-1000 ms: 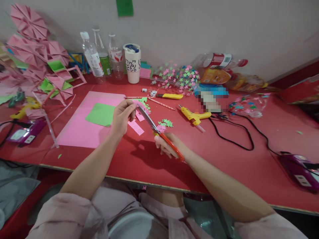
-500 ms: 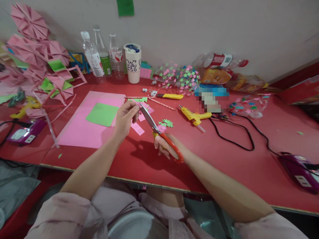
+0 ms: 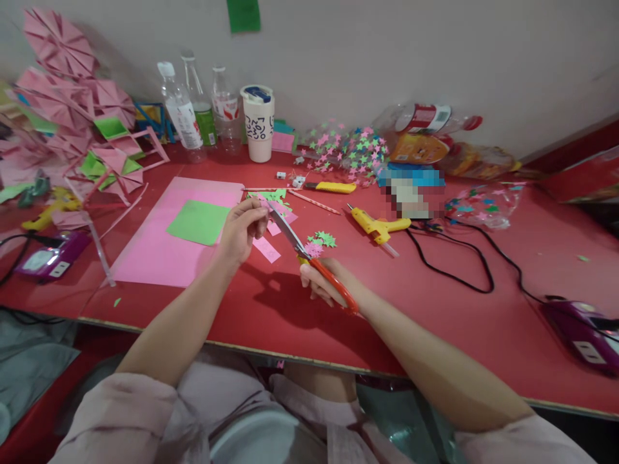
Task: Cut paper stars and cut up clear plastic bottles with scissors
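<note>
In the head view my right hand (image 3: 325,283) is closed around the handles of a pair of scissors (image 3: 293,235) with red-orange and yellow grips. The blades point up and left to the fingertips of my left hand (image 3: 244,232). Those fingers pinch a small piece of pink paper (image 3: 267,206), mostly hidden, at the blade tips. Below the blades lie pink paper strips (image 3: 265,249) and green scraps (image 3: 275,196). Small cut green stars (image 3: 323,239) and pink stars (image 3: 313,249) are heaped beyond my right hand. Left of my left hand, a green sheet (image 3: 198,222) rests on a pink sheet (image 3: 145,238).
A yellow glue gun (image 3: 377,225) with a black cord lies to the right, near a yellow utility knife (image 3: 333,187). Bottles (image 3: 181,119) and a white cup (image 3: 260,129) stand along the wall. Folded pink paper shapes (image 3: 62,84) pile up at left. Purple power strips (image 3: 583,335) sit at both sides.
Both hands stay in nearly the same place. The scissors and my right hand have shifted very slightly, and the blade tips sit a little lower and further left by my left fingertips.
</note>
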A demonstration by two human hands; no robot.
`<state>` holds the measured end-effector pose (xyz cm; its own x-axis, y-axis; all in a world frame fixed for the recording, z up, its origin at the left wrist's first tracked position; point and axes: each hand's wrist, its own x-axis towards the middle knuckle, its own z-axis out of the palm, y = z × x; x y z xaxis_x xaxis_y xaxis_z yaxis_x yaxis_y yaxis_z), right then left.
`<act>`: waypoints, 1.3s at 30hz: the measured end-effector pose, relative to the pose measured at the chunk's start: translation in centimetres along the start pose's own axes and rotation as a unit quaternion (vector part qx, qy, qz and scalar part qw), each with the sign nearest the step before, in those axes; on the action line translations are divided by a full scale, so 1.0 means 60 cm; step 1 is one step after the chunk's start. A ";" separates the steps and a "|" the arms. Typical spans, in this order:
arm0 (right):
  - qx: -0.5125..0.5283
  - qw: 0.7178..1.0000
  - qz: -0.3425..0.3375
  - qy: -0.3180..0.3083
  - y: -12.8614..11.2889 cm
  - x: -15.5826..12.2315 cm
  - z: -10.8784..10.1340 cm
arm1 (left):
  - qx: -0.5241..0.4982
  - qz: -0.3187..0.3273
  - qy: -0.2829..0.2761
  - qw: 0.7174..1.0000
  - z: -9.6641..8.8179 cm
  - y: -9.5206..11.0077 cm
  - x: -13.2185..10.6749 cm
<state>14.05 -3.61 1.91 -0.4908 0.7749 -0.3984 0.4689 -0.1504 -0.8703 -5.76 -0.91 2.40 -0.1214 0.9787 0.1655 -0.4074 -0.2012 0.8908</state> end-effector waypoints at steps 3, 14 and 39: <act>-0.007 1.000 0.010 -0.004 -0.001 0.001 -0.002 | -0.034 -0.056 -0.027 0.997 -0.002 0.007 0.001; 0.064 0.996 -0.043 -0.044 -0.005 -0.005 -0.007 | 0.053 -0.037 -0.006 0.998 -0.002 -0.009 0.002; 0.040 0.998 -0.038 -0.027 0.001 -0.005 0.006 | 0.077 0.004 -0.005 0.997 0.001 -0.011 -0.002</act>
<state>13.98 -4.07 1.90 -0.5629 0.7514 -0.3443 0.3696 -0.1437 -0.9180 -5.44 -0.87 1.80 -0.1148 0.9775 0.1768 -0.2630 -0.2016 0.9435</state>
